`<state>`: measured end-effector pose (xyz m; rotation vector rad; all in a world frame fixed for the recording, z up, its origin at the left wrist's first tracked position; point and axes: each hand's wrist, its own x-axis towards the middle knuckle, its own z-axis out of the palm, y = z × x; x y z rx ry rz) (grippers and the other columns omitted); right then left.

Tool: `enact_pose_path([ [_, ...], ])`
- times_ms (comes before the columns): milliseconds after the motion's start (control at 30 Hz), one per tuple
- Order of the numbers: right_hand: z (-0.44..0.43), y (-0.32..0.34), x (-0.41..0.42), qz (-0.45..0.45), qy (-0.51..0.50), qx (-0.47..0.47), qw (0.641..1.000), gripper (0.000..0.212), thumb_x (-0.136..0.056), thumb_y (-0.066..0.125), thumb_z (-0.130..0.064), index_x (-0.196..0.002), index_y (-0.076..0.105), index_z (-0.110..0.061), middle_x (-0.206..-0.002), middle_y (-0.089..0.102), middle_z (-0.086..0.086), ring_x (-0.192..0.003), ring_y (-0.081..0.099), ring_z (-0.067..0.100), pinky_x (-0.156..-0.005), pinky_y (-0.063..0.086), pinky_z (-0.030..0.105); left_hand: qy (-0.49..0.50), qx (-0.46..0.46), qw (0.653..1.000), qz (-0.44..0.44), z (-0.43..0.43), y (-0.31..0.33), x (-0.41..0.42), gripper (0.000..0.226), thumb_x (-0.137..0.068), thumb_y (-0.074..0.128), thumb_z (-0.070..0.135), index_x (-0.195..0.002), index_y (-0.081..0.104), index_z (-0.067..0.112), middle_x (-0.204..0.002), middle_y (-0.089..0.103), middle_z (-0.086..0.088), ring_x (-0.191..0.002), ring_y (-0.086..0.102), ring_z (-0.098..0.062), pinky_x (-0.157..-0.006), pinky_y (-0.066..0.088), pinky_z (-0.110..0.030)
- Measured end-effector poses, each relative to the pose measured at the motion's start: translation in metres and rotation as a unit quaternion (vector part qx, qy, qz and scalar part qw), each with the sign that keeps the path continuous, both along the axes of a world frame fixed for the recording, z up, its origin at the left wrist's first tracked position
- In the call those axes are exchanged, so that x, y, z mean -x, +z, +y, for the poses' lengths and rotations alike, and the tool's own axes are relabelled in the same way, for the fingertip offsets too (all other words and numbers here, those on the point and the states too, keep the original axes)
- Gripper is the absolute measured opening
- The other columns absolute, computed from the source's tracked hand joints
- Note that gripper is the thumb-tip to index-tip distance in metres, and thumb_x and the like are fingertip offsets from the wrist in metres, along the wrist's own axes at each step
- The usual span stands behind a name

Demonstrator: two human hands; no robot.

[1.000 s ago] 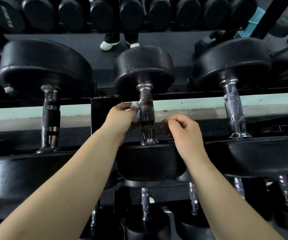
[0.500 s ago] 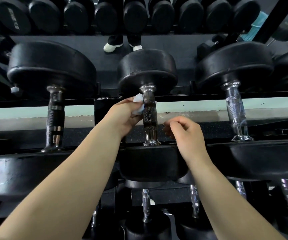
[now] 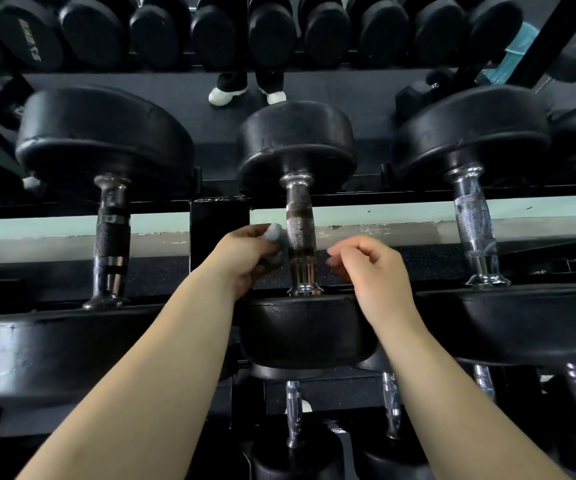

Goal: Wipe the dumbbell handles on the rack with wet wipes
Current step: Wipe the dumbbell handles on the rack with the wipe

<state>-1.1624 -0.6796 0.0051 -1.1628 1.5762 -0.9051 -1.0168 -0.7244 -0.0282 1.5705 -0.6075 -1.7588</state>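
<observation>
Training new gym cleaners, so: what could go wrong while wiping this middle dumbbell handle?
The wipe in the left hand touches only the left side of the handle, so the right side may be missed. The right hand steadies nothing; the dumbbell might roll.

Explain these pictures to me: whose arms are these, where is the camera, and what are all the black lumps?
There is no machine here. These are a person's two bare arms, filmed by one wide-angle camera worn on the head, looking forward and down. In front is a rack of black dumbbells with metal handles. The left hand holds a crumpled wet wipe against the left side of the middle dumbbell handle. The right hand hovers just right of that handle, fingers curled, holding nothing visible. A left dumbbell and a right dumbbell lie alongside.
</observation>
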Motion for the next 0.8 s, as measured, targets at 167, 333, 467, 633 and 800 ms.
enact_pose_path([
  [167, 0.002, 0.001, 0.001, -0.008, -0.010, 0.001, 1.000, 0.027, -0.088, 0.047, -0.009, -0.069, 0.059, -0.025, -0.069, 0.059, -0.008, -0.066, 0.051, 0.002, -0.056, 0.037, 0.002, 0.039, 0.038, 0.998, -0.021, -0.017, 0.007, 0.005, 0.025, -0.083, 0.048, -0.011, -0.105, 0.058, -0.005, -0.097, 0.063, -0.019, -0.090, 0.062, -0.028, -0.078, 0.054, -0.029],
  [333, 0.001, -0.001, 0.000, -0.006, -0.005, 0.004, 1.000, 0.028, -0.087, 0.047, -0.008, -0.068, 0.058, -0.026, -0.069, 0.059, -0.008, -0.068, 0.052, 0.004, -0.056, 0.038, 0.004, 0.011, 0.026, 1.000, -0.010, -0.011, 0.013, -0.003, 0.020, -0.081, 0.050, -0.015, -0.076, 0.057, 0.003, -0.066, 0.065, -0.008, -0.051, 0.064, -0.009, -0.054, 0.055, -0.019],
  [467, 0.000, 0.000, 0.000, 0.005, 0.001, 0.004, 1.000, 0.028, -0.087, 0.047, -0.008, -0.068, 0.059, -0.024, -0.068, 0.059, -0.006, -0.065, 0.050, 0.005, -0.055, 0.038, 0.006, -0.112, 0.009, 0.989, -0.097, 0.004, 0.014, -0.014, 0.023, -0.080, 0.056, -0.012, -0.066, 0.059, 0.007, -0.051, 0.059, -0.002, -0.045, 0.056, -0.007, -0.046, 0.048, -0.012],
  [633, 0.001, 0.000, -0.001, 0.001, -0.001, -0.001, 1.000, 0.029, -0.086, 0.047, -0.007, -0.066, 0.060, -0.024, -0.069, 0.060, -0.009, -0.068, 0.052, 0.011, -0.062, 0.041, 0.014, -0.076, -0.006, 0.995, -0.067, 0.015, 0.009, -0.007, 0.021, -0.085, 0.053, -0.006, -0.070, 0.056, 0.008, -0.050, 0.059, 0.002, -0.040, 0.052, -0.001, -0.040, 0.042, -0.009],
  [800, 0.002, 0.002, -0.001, 0.007, -0.006, -0.001, 1.000, 0.029, -0.088, 0.046, -0.009, -0.068, 0.059, -0.025, -0.067, 0.056, -0.005, -0.063, 0.048, 0.006, -0.051, 0.035, 0.004, 0.064, 0.005, 0.997, 0.053, -0.012, 0.018, -0.001, 0.020, -0.084, 0.046, -0.013, -0.089, 0.055, 0.005, -0.074, 0.063, -0.008, -0.058, 0.063, -0.013, -0.053, 0.054, -0.019],
])
